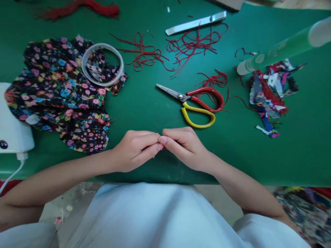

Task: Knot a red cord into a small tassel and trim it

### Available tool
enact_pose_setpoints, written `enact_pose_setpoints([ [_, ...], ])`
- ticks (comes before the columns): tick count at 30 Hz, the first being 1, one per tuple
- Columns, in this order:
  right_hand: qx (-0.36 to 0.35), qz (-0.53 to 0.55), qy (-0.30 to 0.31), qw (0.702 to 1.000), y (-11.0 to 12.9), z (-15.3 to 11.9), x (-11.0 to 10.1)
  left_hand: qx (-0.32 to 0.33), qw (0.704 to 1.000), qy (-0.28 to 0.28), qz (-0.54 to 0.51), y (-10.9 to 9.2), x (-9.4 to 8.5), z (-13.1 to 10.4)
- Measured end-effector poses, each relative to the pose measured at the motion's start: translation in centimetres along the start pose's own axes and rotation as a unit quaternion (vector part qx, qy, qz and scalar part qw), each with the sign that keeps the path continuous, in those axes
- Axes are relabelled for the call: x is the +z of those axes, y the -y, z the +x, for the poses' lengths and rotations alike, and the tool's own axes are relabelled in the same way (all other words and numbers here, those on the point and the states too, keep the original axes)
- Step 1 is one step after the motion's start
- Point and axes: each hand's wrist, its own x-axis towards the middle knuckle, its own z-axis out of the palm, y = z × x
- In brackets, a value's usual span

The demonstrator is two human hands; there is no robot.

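Observation:
My left hand (138, 150) and my right hand (184, 146) meet fingertip to fingertip near the front edge of the green table (139, 113). Both are closed in a pinch on a small red piece (163, 147), mostly hidden by the fingers; what it is cannot be made out. Just beyond my right hand lie scissors (184, 98) with one red and one yellow handle. Dark floral fabric (57, 82) lies to the left, with a white tape ring (85, 65) on it.
Red cords (144, 55) lie in tangles at the back, beside metal tweezers (196, 23). A red thread bundle (95, 7) is at the back left. On the right are a green tube (284, 50) and fabric scraps (269, 93). A white device (15, 127) with a cable stands far left.

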Motion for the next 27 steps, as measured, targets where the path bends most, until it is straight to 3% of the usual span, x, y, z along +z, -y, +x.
enact_pose_setpoints([
  [4,-0.027,-0.001,0.01,1.0,-0.1,0.0,0.0,-0.002,1.0,0.001,0.001,0.0,0.1,0.0],
  [12,0.003,-0.041,-0.002,0.999,0.0,-0.3,0.3,-0.029,0.999,-0.004,-0.016,0.4,0.1,0.0],
  [16,0.003,-0.078,-0.037,0.996,0.0,-0.3,0.4,-0.057,0.997,0.004,-0.044,0.4,-0.1,0.1],
  [21,-0.119,-0.154,-0.108,0.975,-0.3,-0.1,0.1,-0.1,0.987,0.022,-0.122,0.2,-0.3,0.3],
  [24,-0.189,-0.199,-0.109,0.955,-0.5,0.0,-0.3,-0.177,0.946,0.075,-0.26,0.2,-0.3,0.1],
  [27,-0.224,-0.213,-0.095,0.946,-0.5,0.0,-0.6,-0.279,0.867,0.133,-0.391,0.2,-0.4,0.1],
])
